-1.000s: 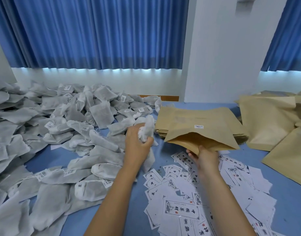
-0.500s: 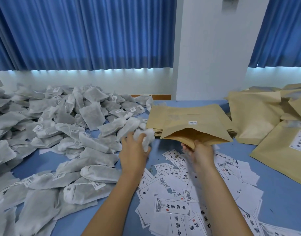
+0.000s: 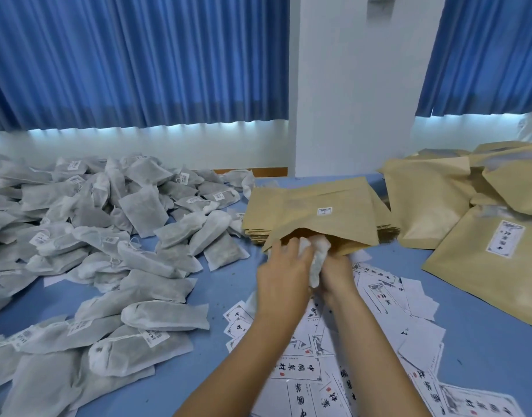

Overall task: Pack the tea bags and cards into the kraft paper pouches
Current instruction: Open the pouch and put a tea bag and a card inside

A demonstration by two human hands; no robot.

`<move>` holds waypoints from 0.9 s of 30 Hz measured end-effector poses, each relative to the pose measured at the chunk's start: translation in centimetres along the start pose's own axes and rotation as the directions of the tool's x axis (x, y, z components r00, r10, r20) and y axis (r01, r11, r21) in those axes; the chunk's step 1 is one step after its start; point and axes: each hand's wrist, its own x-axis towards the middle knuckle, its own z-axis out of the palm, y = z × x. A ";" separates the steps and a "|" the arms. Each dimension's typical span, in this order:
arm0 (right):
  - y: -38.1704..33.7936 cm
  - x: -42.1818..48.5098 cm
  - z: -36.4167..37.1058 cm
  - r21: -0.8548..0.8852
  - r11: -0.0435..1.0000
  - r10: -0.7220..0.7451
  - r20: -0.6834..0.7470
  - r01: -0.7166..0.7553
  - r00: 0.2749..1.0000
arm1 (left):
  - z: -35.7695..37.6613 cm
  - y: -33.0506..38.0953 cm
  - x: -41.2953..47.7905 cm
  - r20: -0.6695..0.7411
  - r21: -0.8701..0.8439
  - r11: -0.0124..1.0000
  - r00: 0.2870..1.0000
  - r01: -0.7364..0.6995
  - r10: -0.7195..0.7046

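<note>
My left hand (image 3: 281,276) grips a white tea bag (image 3: 317,257) and has its upper end inside the open mouth of a kraft paper pouch (image 3: 321,219). My right hand (image 3: 338,273) holds the pouch's lower lip open from underneath. The pouch lies on a stack of flat kraft pouches (image 3: 258,228). A large heap of white tea bags (image 3: 114,236) covers the left of the blue table. White printed cards (image 3: 376,329) lie scattered under and to the right of my forearms.
Bulging kraft pouches (image 3: 475,236), one with a printed label, are piled at the right. A white pillar (image 3: 352,85) and blue curtains (image 3: 138,58) stand behind the table. Bare blue tabletop (image 3: 228,284) shows between the tea bags and the cards.
My left hand moved right with the tea bag, from beside the heap to the pouch mouth. My right hand stayed at the pouch opening. The view shifted slightly right.
</note>
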 end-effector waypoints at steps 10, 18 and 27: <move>1.0 -0.7 1.4 -0.161 0.956 -0.232 0.094 0.245 0.968 | -0.7 1.2 7.6 0.463 -0.480 0.670 0.812 0.566 -0.354; 1.1 -2.0 2.8 -0.074 0.989 -0.120 0.129 0.130 0.984 | 1.0 -0.3 11.4 0.688 -0.063 0.786 0.597 0.615 -0.412; -0.1 -2.3 2.4 -0.046 0.954 -0.289 0.140 0.298 0.947 | 0.9 -1.7 12.4 0.686 0.073 0.947 0.673 0.314 -0.276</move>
